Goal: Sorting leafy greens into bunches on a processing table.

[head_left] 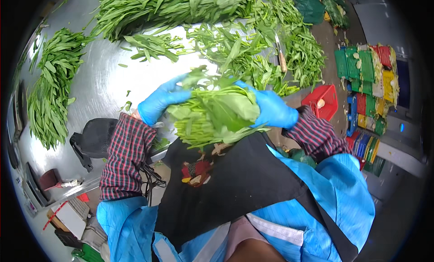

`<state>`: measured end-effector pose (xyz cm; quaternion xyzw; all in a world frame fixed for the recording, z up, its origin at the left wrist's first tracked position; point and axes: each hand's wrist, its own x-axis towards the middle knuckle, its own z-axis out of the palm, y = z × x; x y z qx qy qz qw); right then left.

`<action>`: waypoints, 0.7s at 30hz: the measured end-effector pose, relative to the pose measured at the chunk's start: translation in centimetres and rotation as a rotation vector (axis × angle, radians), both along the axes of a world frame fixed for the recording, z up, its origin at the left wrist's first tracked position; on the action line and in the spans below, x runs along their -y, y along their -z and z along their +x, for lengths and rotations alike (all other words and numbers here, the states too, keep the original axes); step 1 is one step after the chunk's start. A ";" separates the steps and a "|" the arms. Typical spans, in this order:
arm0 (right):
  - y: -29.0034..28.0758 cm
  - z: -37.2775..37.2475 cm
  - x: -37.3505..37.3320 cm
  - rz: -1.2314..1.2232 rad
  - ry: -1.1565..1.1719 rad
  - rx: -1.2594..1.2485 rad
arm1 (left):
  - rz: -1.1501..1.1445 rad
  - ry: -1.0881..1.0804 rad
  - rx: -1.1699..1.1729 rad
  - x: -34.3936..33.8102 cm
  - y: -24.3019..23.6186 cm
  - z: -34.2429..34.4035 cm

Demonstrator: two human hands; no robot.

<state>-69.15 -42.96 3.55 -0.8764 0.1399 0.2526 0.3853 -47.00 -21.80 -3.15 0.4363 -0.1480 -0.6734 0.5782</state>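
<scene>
Both of my hands wear blue gloves and hold a bunch of leafy greens (217, 112) in front of my apron. My left hand (163, 100) presses against its left side, fingers together. My right hand (273, 108) wraps round its right side, with part of the fingers hidden behind the leaves. Some leaves at the top of the bunch are smeared by motion. Just beyond it, loose greens (239, 49) lie spread on the metal table (101, 88). A knife (281, 56) with a wooden handle rests on the greens at the right.
A large heap of greens (172, 8) lies at the back, another bundle (56, 85) at the left. A black bag (97, 137) sits by my left forearm. To the right are a red basket (322, 102) and stacked coloured crates (361, 69).
</scene>
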 end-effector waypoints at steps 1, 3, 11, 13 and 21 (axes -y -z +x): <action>-2.1 0.7 0.2 -0.176 0.019 -0.052 | -0.009 -0.129 -0.055 0.3 -0.4 0.1; 0.9 -0.2 3.3 -0.123 0.156 0.275 | 0.076 -0.241 0.050 0.3 3.5 2.4; 6.4 -0.3 7.4 -0.507 0.133 0.282 | 0.207 -0.527 1.371 -0.4 7.2 3.3; 5.7 1.3 7.0 -0.711 0.067 -0.102 | 0.195 -0.571 1.507 -0.3 6.2 2.6; 2.7 2.6 3.6 -0.359 0.133 0.415 | -0.587 -0.295 1.791 6.7 -1.7 -3.3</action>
